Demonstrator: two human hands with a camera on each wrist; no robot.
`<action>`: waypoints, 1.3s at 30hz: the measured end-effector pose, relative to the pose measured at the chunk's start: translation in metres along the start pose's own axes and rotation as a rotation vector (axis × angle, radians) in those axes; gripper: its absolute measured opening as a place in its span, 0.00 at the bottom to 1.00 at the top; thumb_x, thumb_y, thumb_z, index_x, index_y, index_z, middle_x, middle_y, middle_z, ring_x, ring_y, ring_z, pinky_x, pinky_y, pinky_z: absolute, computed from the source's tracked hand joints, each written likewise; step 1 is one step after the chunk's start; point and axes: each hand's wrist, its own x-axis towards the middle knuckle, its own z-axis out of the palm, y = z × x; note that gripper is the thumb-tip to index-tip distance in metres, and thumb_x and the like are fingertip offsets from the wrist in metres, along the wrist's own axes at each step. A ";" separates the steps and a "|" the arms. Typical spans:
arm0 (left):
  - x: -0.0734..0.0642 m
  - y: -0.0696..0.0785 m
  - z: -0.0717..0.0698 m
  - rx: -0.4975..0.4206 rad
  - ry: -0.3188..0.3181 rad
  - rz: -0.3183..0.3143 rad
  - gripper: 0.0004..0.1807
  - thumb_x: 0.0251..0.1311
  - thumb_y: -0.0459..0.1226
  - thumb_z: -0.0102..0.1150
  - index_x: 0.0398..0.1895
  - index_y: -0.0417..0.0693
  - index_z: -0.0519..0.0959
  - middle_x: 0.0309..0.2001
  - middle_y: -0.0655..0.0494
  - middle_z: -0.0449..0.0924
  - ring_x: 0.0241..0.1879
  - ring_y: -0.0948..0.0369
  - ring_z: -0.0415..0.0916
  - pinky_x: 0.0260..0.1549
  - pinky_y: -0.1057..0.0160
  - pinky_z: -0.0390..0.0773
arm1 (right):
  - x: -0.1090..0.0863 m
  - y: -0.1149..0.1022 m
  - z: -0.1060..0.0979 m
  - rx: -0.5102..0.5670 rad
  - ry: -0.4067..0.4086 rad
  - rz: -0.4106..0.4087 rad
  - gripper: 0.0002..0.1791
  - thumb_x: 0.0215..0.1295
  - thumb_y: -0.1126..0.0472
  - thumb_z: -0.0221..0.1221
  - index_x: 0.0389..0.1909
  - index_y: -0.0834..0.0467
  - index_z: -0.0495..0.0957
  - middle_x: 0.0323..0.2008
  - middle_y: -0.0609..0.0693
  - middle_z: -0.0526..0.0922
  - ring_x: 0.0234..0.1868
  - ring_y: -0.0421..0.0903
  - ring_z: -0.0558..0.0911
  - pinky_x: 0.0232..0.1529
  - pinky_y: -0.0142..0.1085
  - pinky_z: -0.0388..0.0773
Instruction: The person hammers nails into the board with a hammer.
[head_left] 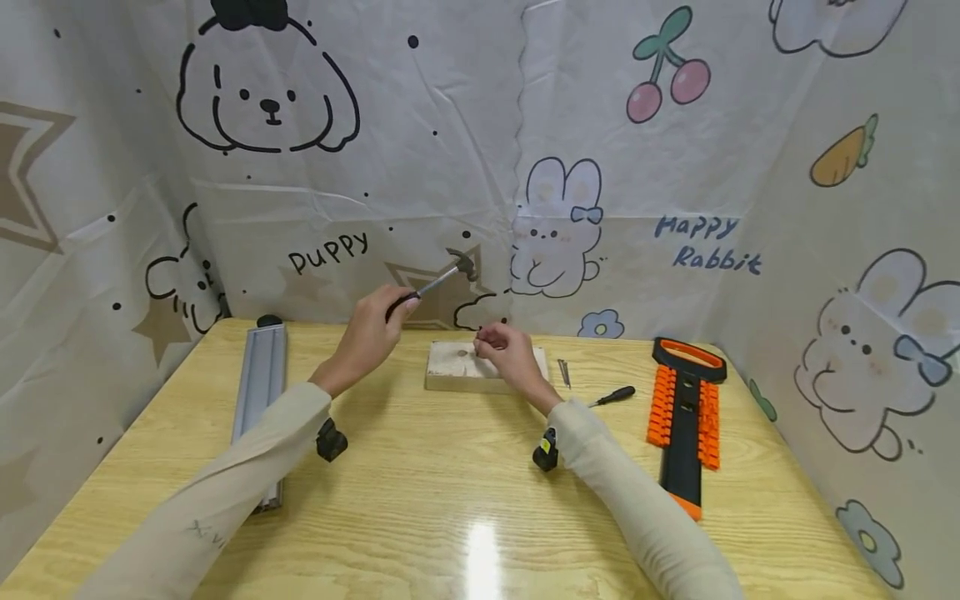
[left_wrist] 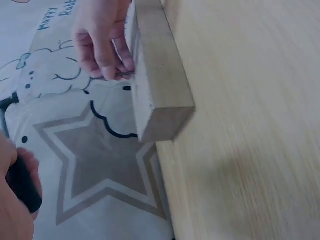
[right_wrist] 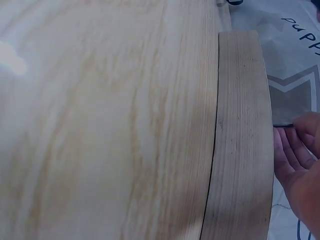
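My left hand (head_left: 372, 323) grips the black handle of a claw hammer (head_left: 438, 281), raised above and left of the wooden block. Its metal head is up in front of the printed curtain. My right hand (head_left: 513, 357) is at the top of the wooden block (head_left: 465, 384), which lies flat on the table. Between right thumb and fingers I pinch a thin nail (right_wrist: 283, 125), standing upright with its lower end at the block's top face. In the left wrist view, the nail (left_wrist: 126, 74) is partly covered by the fingertips.
Loose nails (head_left: 564, 373) lie right of the block, near a black-handled screwdriver (head_left: 617, 396). Farther right is a black and orange tool (head_left: 684, 425) with a loop handle. A long grey metal piece (head_left: 260, 375) lies on the left. The curtain (head_left: 420, 183) rises behind the table.
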 end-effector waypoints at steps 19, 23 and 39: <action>-0.008 0.000 0.008 0.105 -0.260 -0.080 0.12 0.78 0.32 0.54 0.48 0.31 0.85 0.40 0.42 0.84 0.30 0.57 0.72 0.31 0.59 0.73 | 0.000 -0.001 0.003 0.020 0.019 0.014 0.07 0.71 0.69 0.64 0.47 0.68 0.83 0.45 0.63 0.88 0.46 0.56 0.87 0.53 0.42 0.85; -0.010 -0.004 0.012 0.096 -0.258 -0.106 0.12 0.79 0.32 0.53 0.48 0.31 0.84 0.40 0.42 0.83 0.29 0.57 0.71 0.31 0.59 0.72 | 0.000 -0.003 0.003 0.017 0.015 0.045 0.07 0.72 0.69 0.64 0.47 0.67 0.83 0.46 0.62 0.88 0.47 0.56 0.86 0.55 0.42 0.84; -0.007 -0.001 0.013 0.061 -0.109 -0.060 0.11 0.79 0.31 0.53 0.49 0.30 0.83 0.40 0.42 0.82 0.31 0.56 0.71 0.31 0.59 0.73 | -0.003 -0.004 0.004 -0.017 0.016 0.035 0.07 0.74 0.67 0.63 0.48 0.66 0.83 0.45 0.59 0.87 0.47 0.53 0.86 0.54 0.42 0.84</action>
